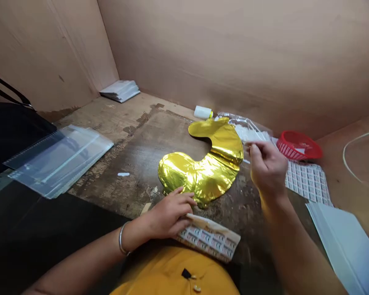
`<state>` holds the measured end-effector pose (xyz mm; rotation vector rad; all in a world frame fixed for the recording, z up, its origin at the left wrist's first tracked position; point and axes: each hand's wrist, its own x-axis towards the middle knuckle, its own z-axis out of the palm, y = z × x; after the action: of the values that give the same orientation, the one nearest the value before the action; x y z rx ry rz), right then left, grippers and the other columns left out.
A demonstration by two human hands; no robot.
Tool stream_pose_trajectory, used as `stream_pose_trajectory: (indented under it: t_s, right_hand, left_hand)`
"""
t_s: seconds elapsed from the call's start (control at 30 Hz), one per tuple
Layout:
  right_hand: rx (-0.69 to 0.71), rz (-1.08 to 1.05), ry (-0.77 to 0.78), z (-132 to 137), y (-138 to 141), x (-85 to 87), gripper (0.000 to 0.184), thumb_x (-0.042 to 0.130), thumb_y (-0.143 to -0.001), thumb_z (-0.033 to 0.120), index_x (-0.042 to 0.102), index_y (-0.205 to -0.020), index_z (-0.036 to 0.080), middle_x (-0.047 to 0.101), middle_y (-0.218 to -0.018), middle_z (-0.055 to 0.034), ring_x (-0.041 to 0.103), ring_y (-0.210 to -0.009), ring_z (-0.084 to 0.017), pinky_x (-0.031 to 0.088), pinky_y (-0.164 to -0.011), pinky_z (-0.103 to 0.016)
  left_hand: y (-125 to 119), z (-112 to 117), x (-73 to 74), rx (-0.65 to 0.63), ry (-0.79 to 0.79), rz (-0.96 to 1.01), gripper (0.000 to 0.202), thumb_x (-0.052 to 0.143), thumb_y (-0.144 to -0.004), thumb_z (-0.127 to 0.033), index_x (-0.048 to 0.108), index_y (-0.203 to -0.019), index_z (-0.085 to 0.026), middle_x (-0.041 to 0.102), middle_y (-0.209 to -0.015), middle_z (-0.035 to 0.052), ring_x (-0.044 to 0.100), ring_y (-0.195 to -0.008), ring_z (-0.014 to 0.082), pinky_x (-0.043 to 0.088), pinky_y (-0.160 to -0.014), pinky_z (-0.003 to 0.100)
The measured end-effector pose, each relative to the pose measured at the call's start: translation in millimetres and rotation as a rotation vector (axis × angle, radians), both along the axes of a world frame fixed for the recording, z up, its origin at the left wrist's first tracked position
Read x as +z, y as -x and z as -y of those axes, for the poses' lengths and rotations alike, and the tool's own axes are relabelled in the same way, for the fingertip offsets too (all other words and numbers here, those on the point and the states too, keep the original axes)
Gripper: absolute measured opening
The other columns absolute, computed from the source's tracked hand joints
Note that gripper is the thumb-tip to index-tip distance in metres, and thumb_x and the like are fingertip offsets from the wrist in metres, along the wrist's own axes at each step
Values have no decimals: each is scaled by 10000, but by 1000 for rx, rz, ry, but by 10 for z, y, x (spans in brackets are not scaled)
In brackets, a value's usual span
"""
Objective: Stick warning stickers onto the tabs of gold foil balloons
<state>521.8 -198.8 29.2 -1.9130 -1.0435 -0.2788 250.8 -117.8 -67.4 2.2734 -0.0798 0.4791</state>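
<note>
A shiny gold foil balloon (217, 176), flat and curved like a C, lies on the worn wooden table (138, 159). My left hand (175, 213) is at the balloon's near edge, its fingertips touching the foil. Between its thumb and fingers is a sticker sheet (213, 237) with rows of small printed labels, tilted at the table's near edge. To the right of the balloon my right hand (267, 166) is raised, thumb and forefinger pinched together. Whatever sits at those fingertips is too small and blurred to make out.
Clear plastic sleeves (64, 157) lie at left by a black bag (15, 131). A paper stack (120, 90) stands in the back corner. At right are a red basket (298, 145), another sticker sheet (309, 180) and pale sheets (347, 246). A white roll (203, 112) lies behind the balloon.
</note>
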Motion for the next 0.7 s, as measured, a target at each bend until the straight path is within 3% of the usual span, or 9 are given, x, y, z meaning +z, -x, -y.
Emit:
stream_pose_trajectory:
  t_s: [0.07,0.17,0.23,0.3,0.43,0.53,0.7]
  right_hand:
    - [24,-128,162,610,428,-96,258,536,-901,416,702,-941,222,689,-869,-53,634,-802,-207,504,-777,-363]
    - [42,-490,212,1294,917,-273,375,501,-898,540,694,-967,225,706,-880,-65,651,-756,-211,532,-690,-338]
    - [102,-741,160,1526,1100,-367,449,447,-907,586,671,-1035,218,718,-916,-84,672,-780,-225,552,-683,-347]
    - [156,-895,120,1599,1190,-400,444,474,-895,587,663,-1038,211,727,-903,-91,686,-779,-233,567,-673,-351]
    - [91,-878,60,1506,1254,-278,284,710,-765,479,673,-833,206,719,-760,-57,679,-676,-208,572,-600,-305]
    - [28,-837,65,1422,1286,-184,256,754,-724,437,651,-732,203,683,-664,-28,642,-591,-179,546,-521,-272]
    - [2,-965,36,1410,1294,-257,281,759,-715,447,625,-743,202,674,-640,-10,625,-545,-167,555,-510,-290]
  left_hand:
    - [38,49,29,24,166,45,87,545,-838,-160,626,-866,-178,704,-1068,89,626,-1116,240,397,-1065,467]
    - [89,174,129,205,587,-66,119,571,-870,-255,622,-818,-161,706,-830,48,666,-771,168,537,-712,286]
    - [105,258,213,288,871,-164,194,602,-856,-335,617,-804,-148,676,-736,21,622,-651,136,503,-575,232]
    - [109,323,282,300,1050,-199,251,641,-820,-387,628,-831,-137,674,-725,18,615,-642,132,511,-582,238]
    - [122,383,345,317,1069,-236,300,690,-778,-413,644,-848,-125,680,-738,26,620,-659,135,524,-610,253]
    - [158,406,347,337,1006,-245,287,686,-792,-415,616,-816,-137,650,-719,10,616,-658,133,524,-601,249]
    - [263,492,327,570,997,-49,435,725,-773,-379,482,-1084,-198,605,-818,-18,613,-680,111,533,-629,236]
